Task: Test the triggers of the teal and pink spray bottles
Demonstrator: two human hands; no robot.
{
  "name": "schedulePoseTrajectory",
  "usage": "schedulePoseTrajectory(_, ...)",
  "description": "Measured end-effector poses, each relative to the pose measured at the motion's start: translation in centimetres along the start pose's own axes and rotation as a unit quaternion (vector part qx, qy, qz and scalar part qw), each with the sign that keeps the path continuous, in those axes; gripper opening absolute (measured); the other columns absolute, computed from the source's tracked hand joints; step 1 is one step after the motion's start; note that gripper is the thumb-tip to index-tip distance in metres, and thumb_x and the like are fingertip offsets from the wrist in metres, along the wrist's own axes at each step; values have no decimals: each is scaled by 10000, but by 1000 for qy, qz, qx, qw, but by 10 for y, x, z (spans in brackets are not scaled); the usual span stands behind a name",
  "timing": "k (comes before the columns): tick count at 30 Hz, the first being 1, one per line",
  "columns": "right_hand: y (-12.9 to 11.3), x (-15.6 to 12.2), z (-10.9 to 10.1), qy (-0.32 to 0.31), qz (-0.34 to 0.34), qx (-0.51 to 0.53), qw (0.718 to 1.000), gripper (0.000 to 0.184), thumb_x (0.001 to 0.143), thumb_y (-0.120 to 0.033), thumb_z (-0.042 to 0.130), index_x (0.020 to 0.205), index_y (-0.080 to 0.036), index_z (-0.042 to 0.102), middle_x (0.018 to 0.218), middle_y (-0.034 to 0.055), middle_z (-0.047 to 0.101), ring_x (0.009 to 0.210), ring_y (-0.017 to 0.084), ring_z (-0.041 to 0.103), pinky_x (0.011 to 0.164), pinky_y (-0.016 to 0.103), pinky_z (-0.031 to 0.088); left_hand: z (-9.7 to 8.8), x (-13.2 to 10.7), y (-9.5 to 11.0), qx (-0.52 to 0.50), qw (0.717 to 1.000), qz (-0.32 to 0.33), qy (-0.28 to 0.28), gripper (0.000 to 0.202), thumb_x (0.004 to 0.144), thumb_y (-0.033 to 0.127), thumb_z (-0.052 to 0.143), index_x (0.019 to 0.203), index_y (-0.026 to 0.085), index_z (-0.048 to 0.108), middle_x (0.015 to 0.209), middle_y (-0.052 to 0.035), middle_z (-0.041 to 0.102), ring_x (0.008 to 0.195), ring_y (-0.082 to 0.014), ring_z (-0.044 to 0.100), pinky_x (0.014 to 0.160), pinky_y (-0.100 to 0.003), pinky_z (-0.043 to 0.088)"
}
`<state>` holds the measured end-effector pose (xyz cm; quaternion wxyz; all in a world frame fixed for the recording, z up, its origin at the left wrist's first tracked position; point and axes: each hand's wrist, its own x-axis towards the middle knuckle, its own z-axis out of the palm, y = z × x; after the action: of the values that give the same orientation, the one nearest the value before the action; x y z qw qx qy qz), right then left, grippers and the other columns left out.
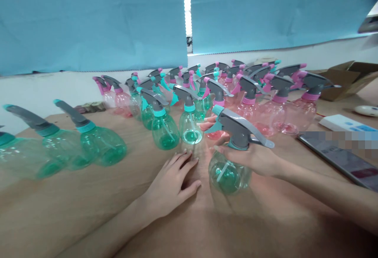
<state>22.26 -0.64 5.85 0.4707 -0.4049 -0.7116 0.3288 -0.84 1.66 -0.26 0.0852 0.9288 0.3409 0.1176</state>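
My right hand point(251, 157) is wrapped round the neck of a green spray bottle point(228, 175) with a grey and teal trigger head, at the right of centre. The bottle stands nearly upright, close to the table top. Palm down on the table, my left hand point(174, 183) lies with its fingers apart and nothing in it. Just beyond its fingertips are two more green spray bottles, one clear-bottomed point(190, 128) and one darker point(164, 132). Behind my right hand stands a pink spray bottle point(249, 108), partly hidden by the bottle I hold.
Several pink and green spray bottles crowd the back of the wooden table point(124, 195). More green ones point(102, 144) stand at the left. On the right lie a phone point(333, 157), a white box point(345, 124), a white computer mouse point(366, 111) and an open cardboard box point(342, 81).
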Motion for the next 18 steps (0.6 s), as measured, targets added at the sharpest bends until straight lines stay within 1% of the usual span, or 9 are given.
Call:
schedulePoseTrajectory(2, -1, 0, 0, 4, 2, -4, 1000, 429, 734, -93, 546, 1115, -281, 606, 1181, 9, 643, 670, 119, 583, 671, 291, 522, 0, 0, 0, 0, 1000, -2, -1, 493, 925, 426, 530, 1361, 204, 469, 1452, -97, 425, 1331, -304, 366, 1072, -489, 328)
schedulePoseTrajectory(4, -2, 0, 0, 9, 2, -7, 1000, 341, 731, -93, 549, 1011, -271, 625, 1128, 0, 655, 697, 126, 596, 650, 272, 517, 0, 0, 0, 2, 1000, -3, -2, 494, 926, 424, 530, 1360, 197, 469, 1453, -97, 423, 1333, -299, 363, 1076, -486, 326)
schedulePoseTrajectory(7, -2, 0, 0, 13, -6, -4, 1000, 236, 722, -83, 550, 871, -257, 602, 1008, -8, 666, 804, 157, 629, 661, 264, 519, 0, 0, 0, 9, 1000, -4, -8, 499, 927, 424, 529, 1363, 190, 464, 1459, -99, 415, 1340, -289, 352, 1084, -478, 317)
schedulePoseTrajectory(9, -2, 0, 0, 13, -10, -2, 1000, 227, 724, -81, 551, 861, -257, 593, 997, -6, 667, 899, 182, 636, 699, 280, 526, 0, 0, 0, 12, 1000, -3, -8, 503, 929, 428, 528, 1367, 189, 459, 1462, -101, 409, 1345, -284, 346, 1086, -471, 314)
schedulePoseTrajectory(12, -1, 1, 0, 11, -9, 0, 1000, 274, 725, -83, 555, 925, -261, 610, 1086, 1, 668, 965, 198, 634, 726, 300, 531, 0, 1, 0, 12, 1000, 0, -10, 501, 932, 428, 526, 1369, 191, 456, 1465, -99, 407, 1347, -282, 342, 1087, -470, 310)
schedulePoseTrajectory(14, -2, 1, 0, 7, -3, 5, 1000, 311, 720, -79, 553, 964, -260, 617, 1142, 9, 659, 980, 202, 633, 729, 304, 530, -1, 1, 0, 13, 1000, 0, -11, 504, 932, 426, 526, 1369, 184, 456, 1464, -100, 408, 1347, -285, 341, 1086, -473, 310)
schedulePoseTrajectory(16, -2, 1, 0, 4, -2, 4, 1000, 309, 717, -78, 550, 960, -255, 620, 1158, 14, 652, 973, 201, 633, 746, 311, 531, -1, 1, 1, 14, 1000, -2, -12, 505, 931, 424, 527, 1367, 180, 458, 1463, -102, 409, 1344, -287, 344, 1084, -472, 313)
schedulePoseTrajectory(18, -3, 1, 0, 10, -5, -6, 1000, 265, 716, -82, 547, 904, -256, 615, 1080, 9, 665, 893, 188, 639, 743, 315, 534, -1, 1, 1, 16, 1000, -3, -12, 503, 931, 422, 528, 1367, 182, 459, 1461, -102, 411, 1342, -287, 347, 1084, -466, 311)
